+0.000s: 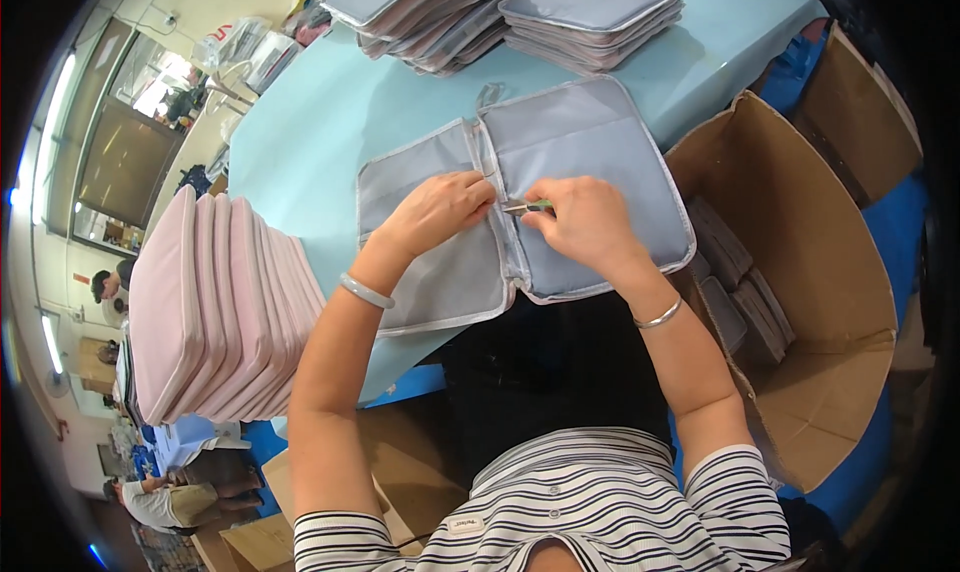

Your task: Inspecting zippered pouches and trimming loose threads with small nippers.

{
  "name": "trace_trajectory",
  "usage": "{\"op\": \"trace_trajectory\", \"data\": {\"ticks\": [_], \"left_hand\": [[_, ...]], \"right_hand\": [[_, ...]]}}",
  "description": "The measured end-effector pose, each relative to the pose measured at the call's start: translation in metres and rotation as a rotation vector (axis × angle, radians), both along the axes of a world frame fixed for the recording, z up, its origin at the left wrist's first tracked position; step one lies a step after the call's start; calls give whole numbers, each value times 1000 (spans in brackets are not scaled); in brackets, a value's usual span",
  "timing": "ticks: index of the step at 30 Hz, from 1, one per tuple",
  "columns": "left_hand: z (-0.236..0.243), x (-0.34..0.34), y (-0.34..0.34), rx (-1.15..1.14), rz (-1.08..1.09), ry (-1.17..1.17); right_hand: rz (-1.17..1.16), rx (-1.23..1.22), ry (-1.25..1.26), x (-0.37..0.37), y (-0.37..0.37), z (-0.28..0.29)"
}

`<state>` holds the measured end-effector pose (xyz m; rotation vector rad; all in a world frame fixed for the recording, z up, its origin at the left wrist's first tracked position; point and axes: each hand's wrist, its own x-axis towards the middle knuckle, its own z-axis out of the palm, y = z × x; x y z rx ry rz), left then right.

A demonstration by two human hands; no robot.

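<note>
An opened grey-blue fabric case (575,137) with light piped edges lies flat on the table in front of me, its spine running between my hands. My left hand (440,210) is closed, its fingertips pinching the case at the spine. In my right hand (590,222) is a small green-handled tool with a pointed metal tip (519,209), held between thumb and fingers. The tip points left at the spine, close to my left fingertips. Most of the tool is hidden in the hand, so I cannot tell its exact kind.
A pale blue cloth covers the table (300,132). Stacked grey cases (590,17) stand at its far side. Pink padded cases (210,312) lean in a row at the left. On the right, an open cardboard box (810,212) holds several folded cases. People (165,502) are at the far left.
</note>
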<state>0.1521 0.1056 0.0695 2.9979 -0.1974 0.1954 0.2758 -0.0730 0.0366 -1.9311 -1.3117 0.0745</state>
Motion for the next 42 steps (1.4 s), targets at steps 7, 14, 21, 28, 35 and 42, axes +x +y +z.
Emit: {"op": "trace_trajectory", "data": {"ticks": [7,14,21,28,35,42], "left_hand": [[0,-2,1,4,25,29],[-3,-4,3,6,26,17],[-3,-3,3,-1,34,23],[-1,-3,1,-5,50,37],[7,-2,1,-9,34,75],[6,7,-1,191,-27,142]], "right_hand": [[10,-110,-173,-10,16,11],[21,-117,-161,-8,17,12],[36,-131,-112,-5,18,9],[39,-151,-114,-3,20,8],[7,-127,-69,4,10,9],[3,-158,-58,6,4,17]]}}
